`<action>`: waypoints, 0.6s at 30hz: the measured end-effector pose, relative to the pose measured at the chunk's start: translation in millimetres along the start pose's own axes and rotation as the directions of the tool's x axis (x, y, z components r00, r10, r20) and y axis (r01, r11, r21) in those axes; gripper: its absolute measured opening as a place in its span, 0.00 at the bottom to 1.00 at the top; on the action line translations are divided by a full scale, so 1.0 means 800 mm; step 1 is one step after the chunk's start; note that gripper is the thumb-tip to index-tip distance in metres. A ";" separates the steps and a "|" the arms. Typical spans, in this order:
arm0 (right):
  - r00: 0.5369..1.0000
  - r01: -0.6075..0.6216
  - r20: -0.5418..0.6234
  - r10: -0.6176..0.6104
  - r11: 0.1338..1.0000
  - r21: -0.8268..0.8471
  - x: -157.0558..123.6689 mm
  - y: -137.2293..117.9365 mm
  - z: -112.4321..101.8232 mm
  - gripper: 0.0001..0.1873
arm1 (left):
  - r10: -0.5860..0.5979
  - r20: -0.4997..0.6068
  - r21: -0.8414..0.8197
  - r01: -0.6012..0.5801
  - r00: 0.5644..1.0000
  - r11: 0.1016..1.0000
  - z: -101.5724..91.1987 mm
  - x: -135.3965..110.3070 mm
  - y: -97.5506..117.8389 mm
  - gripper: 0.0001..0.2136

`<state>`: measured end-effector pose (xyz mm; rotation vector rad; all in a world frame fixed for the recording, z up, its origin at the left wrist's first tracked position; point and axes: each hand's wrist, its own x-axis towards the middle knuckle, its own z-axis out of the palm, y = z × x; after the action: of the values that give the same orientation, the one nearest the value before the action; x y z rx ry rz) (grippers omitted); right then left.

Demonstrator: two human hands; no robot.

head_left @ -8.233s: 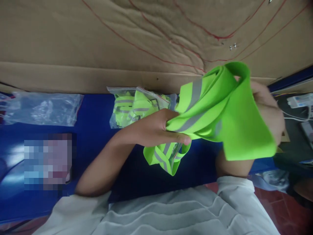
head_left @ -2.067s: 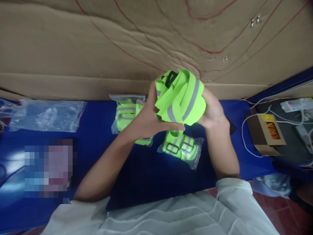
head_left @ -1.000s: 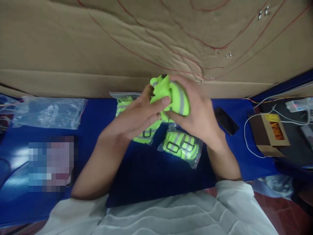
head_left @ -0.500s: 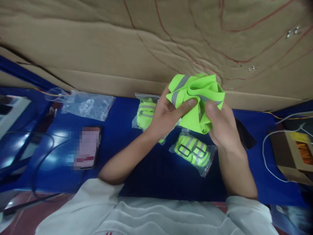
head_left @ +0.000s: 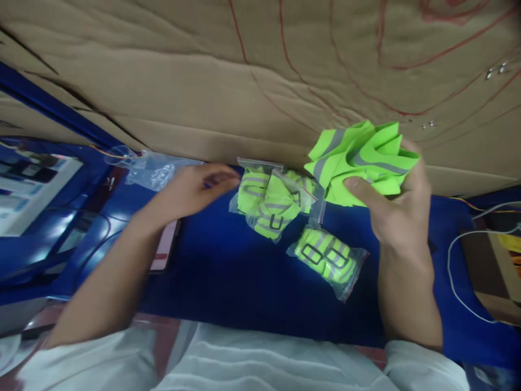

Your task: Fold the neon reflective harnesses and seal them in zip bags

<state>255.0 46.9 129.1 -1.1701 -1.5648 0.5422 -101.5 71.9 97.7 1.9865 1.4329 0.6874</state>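
My right hand (head_left: 396, 203) grips a loosely folded bunch of neon yellow-green reflective strap (head_left: 358, 157) with grey bands, its thumb pressed on the near side. The bunch is held up above the far edge of the table. My left hand (head_left: 193, 190) is over the table's left part, holding nothing, fingers loosely bent and thumb apart, slightly blurred. Just right of it lie several clear zip bags (head_left: 271, 209) of the same strap with dark buckles, overlapping one another. Another bagged strap (head_left: 323, 255) with two dark rectangular buckles lies apart, nearer to me.
A clear plastic bag (head_left: 152, 168) lies behind my left hand. My left forearm partly covers a phone (head_left: 163, 247). At right are a white cable (head_left: 451, 277) and a cardboard box (head_left: 488, 271). Brown cardboard (head_left: 183, 92) stands along the back of the blue table (head_left: 252, 282).
My left hand has let go of the strap bunch and moved left towards the clear plastic bag. The right hand keeps the bunch alone, now further right in the view, which has also shifted.
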 end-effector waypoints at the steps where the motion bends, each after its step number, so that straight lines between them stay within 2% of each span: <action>1: 1.000 0.002 -0.011 -0.002 1.000 -0.022 0.001 -0.002 -0.003 0.34 | -0.052 -0.184 0.153 0.081 0.982 0.985 -0.012 -0.008 -0.032 0.18; 2: 1.000 0.001 -0.012 -0.001 0.999 -0.032 0.002 -0.004 -0.005 0.34 | -0.067 -0.344 0.238 0.156 0.937 0.959 -0.021 -0.015 -0.063 0.18; 3: 1.000 0.000 -0.003 0.000 1.000 -0.024 0.002 -0.005 -0.005 0.35 | -0.053 -0.460 0.274 0.198 0.887 0.941 -0.027 -0.020 -0.090 0.20; 4: 1.000 0.000 0.014 0.000 1.000 -0.004 0.001 -0.007 -0.004 0.35 | -0.040 -0.511 0.286 0.213 0.859 0.934 -0.030 -0.024 -0.111 0.21; 5: 0.999 0.000 0.040 -0.001 1.000 0.017 -0.002 -0.008 -0.002 0.35 | -0.047 -0.443 0.312 0.203 0.895 0.928 -0.032 -0.028 -0.127 0.20; 7: 0.994 -0.010 0.111 0.006 0.999 0.040 -0.008 -0.009 0.003 0.35 | -0.047 -0.417 0.328 0.198 0.908 0.924 -0.032 -0.032 -0.135 0.18; 9: 0.984 -0.036 0.174 0.028 0.998 0.044 -0.017 -0.009 0.007 0.34 | -0.055 -0.409 0.312 0.196 0.911 0.930 -0.026 -0.036 -0.113 0.14; 10: 0.979 -0.052 0.198 0.041 0.997 0.049 -0.022 -0.010 0.008 0.34 | -0.066 -0.421 0.283 0.200 0.905 0.938 -0.020 -0.038 -0.093 0.12; 12: 0.966 -0.053 0.258 0.029 0.995 0.084 -0.031 -0.014 0.009 0.36 | -0.073 -0.362 0.188 0.149 0.929 0.971 -0.004 -0.044 -0.042 0.12; 13: 0.951 -0.032 0.309 -0.002 0.994 0.106 -0.036 -0.018 0.009 0.36 | -0.066 -0.304 0.132 0.110 0.950 0.985 0.005 -0.048 -0.014 0.14; 14: 0.924 -0.003 0.380 -0.046 0.992 0.127 -0.041 -0.023 0.010 0.35 | -0.087 -0.220 -0.007 0.088 0.972 0.996 0.016 -0.051 0.014 0.15; 16: 0.850 0.046 0.513 -0.122 0.986 0.159 -0.052 -0.034 0.014 0.33 | -0.106 -0.041 -0.228 0.094 0.994 0.969 0.036 -0.059 0.061 0.14; 17: 0.826 0.047 0.549 -0.130 0.986 0.162 -0.058 -0.038 0.015 0.32 | -0.099 0.011 -0.325 0.097 0.995 0.941 0.045 -0.062 0.079 0.15; 18: 0.824 0.027 0.555 -0.109 0.988 0.154 -0.064 -0.041 0.017 0.31 | -0.096 0.027 -0.402 0.099 0.995 0.910 0.054 -0.066 0.092 0.15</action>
<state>227.8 -8.7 127.1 -0.8785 -2.0206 1.0011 -38.3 -3.7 117.4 1.5853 1.2559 0.8528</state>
